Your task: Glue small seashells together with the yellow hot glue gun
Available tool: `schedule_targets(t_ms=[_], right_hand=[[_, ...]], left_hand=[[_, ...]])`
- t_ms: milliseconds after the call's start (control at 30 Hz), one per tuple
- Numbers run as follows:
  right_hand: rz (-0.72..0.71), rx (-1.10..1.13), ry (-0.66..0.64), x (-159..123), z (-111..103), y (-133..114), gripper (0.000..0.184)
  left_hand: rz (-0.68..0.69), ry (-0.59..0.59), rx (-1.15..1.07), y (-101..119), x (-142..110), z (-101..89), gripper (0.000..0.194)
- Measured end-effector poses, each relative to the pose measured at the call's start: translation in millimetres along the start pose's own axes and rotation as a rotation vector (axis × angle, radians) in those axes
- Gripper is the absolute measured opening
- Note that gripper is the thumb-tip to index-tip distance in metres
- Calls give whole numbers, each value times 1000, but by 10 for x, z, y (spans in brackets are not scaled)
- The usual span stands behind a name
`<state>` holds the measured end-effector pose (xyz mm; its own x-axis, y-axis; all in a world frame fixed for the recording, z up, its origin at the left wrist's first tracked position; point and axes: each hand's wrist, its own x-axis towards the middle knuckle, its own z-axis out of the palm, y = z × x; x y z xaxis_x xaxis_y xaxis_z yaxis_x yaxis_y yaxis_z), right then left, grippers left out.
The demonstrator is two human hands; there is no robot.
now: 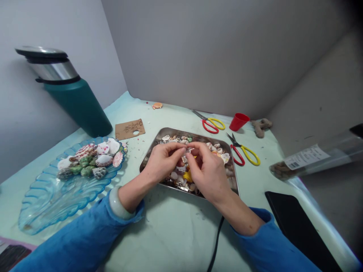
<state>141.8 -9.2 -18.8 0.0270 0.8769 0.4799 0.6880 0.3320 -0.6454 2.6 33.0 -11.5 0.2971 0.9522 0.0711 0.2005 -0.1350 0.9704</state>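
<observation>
Both of my hands meet over a metal tray [147, 153] filled with small seashells. My left hand [164, 158] is closed, thumb and forefinger pinched together near the tray's middle. Facing it, my right hand [208, 170] is pinched too, its fingertips almost touching the left ones. Whatever sits between the fingertips is too small and hidden to name. Below the hands lie white and spotted shells [174, 175] and a yellow piece [187, 176]. To the left, a clear blue shell-shaped dish [65, 200] bears larger shells [103, 160] and green stones [86, 171].
A teal bottle [81, 102] stands at the back left beside a brown card [129, 129]. Two pairs of scissors [244, 149] and a red cup [239, 122] lie behind and right of the tray. A black flat object [297, 223], cable [217, 241] and clear tube [312, 158] are nearer right.
</observation>
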Motion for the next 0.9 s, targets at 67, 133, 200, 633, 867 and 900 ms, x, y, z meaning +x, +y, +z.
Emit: schedule_targets(t_ms=[67, 133, 200, 633, 867, 900], right_hand=[[-4, 8, -7, 2, -1, -10, 20], [-13, 16, -7, 2, 0, -19, 20], [-17, 19, -10, 0, 2, -21, 20], [-35, 18, 1, -11, -1, -12, 18], [-23, -7, -27, -3, 2, -12, 21], [-21, -9, -30, -2, 2, -11, 21]], left_hand=[[13, -1, -6, 5, 2, -3, 24], [10, 5, -23, 14, 2, -3, 25], [7, 11, -42, 25, 0, -1, 24], [6, 0, -75, -5, 10, 8, 14], [-9, 20, -122, 32, 8, 17, 15], [-10, 22, -127, 33, 8, 16, 15]])
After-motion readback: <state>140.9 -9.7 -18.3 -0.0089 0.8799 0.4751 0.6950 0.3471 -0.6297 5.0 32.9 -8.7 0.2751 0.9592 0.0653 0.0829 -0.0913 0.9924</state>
